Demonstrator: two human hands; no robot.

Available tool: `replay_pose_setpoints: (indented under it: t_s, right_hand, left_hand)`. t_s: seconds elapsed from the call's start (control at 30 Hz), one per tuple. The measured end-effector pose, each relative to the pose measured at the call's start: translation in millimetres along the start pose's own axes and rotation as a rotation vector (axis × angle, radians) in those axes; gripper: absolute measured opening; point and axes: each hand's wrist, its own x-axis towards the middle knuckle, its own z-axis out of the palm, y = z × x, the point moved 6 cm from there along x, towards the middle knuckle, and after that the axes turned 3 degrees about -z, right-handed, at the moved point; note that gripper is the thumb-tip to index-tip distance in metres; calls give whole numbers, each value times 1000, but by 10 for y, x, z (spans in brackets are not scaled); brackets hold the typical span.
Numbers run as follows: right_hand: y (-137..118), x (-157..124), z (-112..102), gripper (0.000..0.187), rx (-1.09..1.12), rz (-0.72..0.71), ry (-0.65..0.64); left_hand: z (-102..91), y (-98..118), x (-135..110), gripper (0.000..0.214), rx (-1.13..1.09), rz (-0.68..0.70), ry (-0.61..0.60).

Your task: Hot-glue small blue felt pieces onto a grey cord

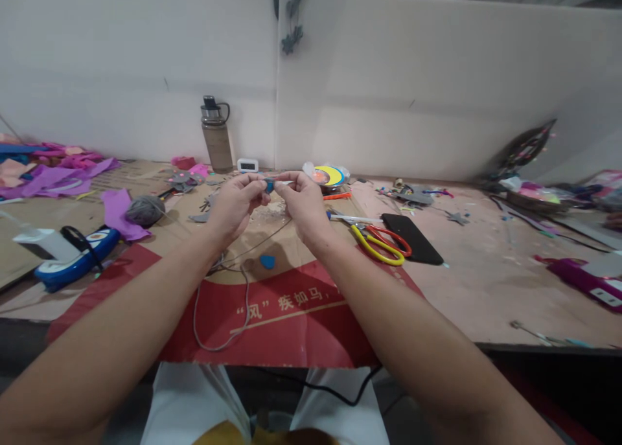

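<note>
My left hand (237, 204) pinches a small dark blue piece (269, 185) between thumb and fingertips. Close beside it, my right hand (305, 205) is closed in a pinch, fingertips almost meeting the left ones. Whatever the right fingers hold is too small to make out. A thin grey cord (247, 302) loops over the red printed cardboard (301, 338), and a strand of it runs up toward the right hand. Below the hands lies a rounded blue cutout (267, 262).
At right lie red-and-yellow scissors (381, 243) and a black phone (413, 239). A grey yarn ball (146, 210), a blue power strip (78, 260) and purple scraps (63, 179) are at left. A bottle (217, 137) stands at the back by the white panel (136, 63).
</note>
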Motion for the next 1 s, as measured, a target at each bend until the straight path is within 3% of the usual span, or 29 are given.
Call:
replay_pose_setpoints:
  t_s: [0.1, 0.3, 0.47, 0.57, 0.77, 1.0]
  right_hand:
    - [-2, -4, 24, 12, 76, 68, -63]
    - [-2, 11, -37, 8, 84, 91, -25]
    - [12, 46, -71, 10, -23, 21, -10]
    - [-19, 26, -61, 9, -110, -19, -18]
    - [-147, -55, -14, 8, -267, -114, -47]
    - [-120, -58, 24, 10, -262, -156, -98]
  left_hand:
    - [0, -19, 2, 3, -17, -30, -31]
    - [-9, -44, 1, 13, 48, -100, -52]
    - [16, 46, -4, 26, 258, -36, -71]
    - [42, 102, -32, 23, 428, 45, -91]
    - [-11, 186, -67, 14, 644, 151, 21]
    - [-53, 227, -40, 17, 635, 154, 57]
